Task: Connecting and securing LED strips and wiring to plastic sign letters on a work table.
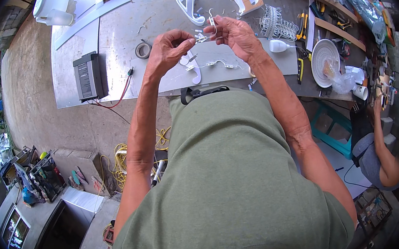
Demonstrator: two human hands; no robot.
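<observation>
My left hand [170,52] pinches one end of a short string of small white modules joined by thin wire [202,39] above the bench's front half. My right hand [238,38] grips another white module [212,21] on that wire, its fingertips closed round it. Beneath my hands lie a white curved letter-like piece [196,76] and more wired modules [212,64] on a pale sheet [165,79]. Just beyond are a hollow white shaped piece [191,12] and a brown-faced one [250,2]. A roll of tape [143,48] sits left of my left hand.
A power supply [88,78] with cables is at bench left. A coil of modules [278,21], white bottle [279,46], pliers [302,26] and plate [322,63] are at right. Behind are a teal stool [332,135], yellow cables [118,157] and another person [380,159] at lower right.
</observation>
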